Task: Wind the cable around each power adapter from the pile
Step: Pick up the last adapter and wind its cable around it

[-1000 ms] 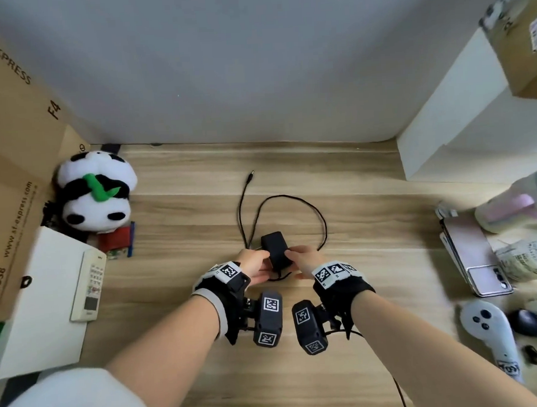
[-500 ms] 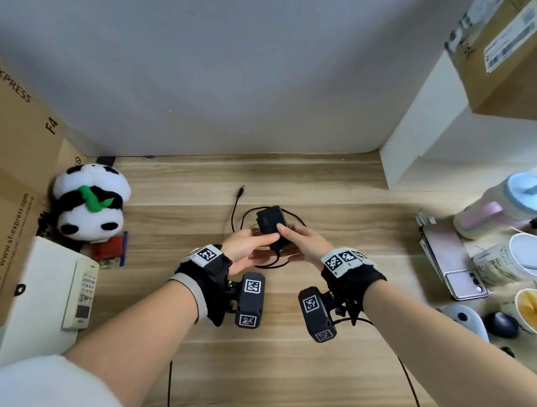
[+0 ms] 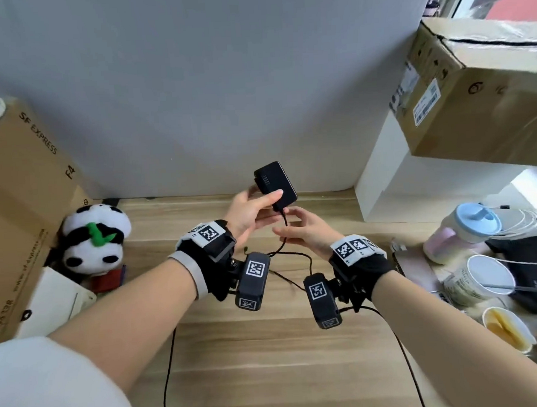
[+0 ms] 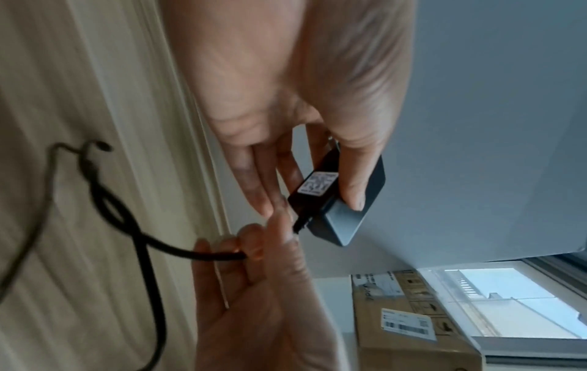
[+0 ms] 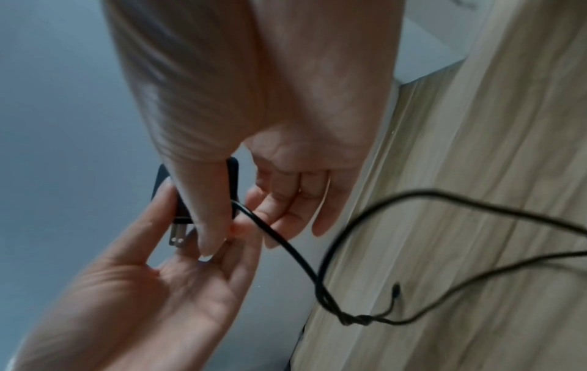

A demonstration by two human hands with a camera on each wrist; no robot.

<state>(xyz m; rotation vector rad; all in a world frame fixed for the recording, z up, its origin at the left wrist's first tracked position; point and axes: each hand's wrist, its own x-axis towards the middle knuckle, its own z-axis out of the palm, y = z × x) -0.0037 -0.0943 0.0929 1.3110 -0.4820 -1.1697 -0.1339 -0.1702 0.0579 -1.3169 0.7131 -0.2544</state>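
A: What sits at the far left?
B: A plush panda (image 3: 95, 240) on the table (image 3: 269, 359), beside a cardboard box (image 3: 15, 198).
A: And the left hand (image 3: 248, 211)?
B: Raised above the table, its thumb and fingers gripping the black power adapter (image 3: 275, 181).
A: The cable (image 3: 286, 233)?
B: It drops from the adapter's lower end, unwound, trailing in loose loops down to the table.
A: The right hand (image 3: 309, 232)?
B: Just below the adapter, fingers curled around the cable near where it leaves the body.
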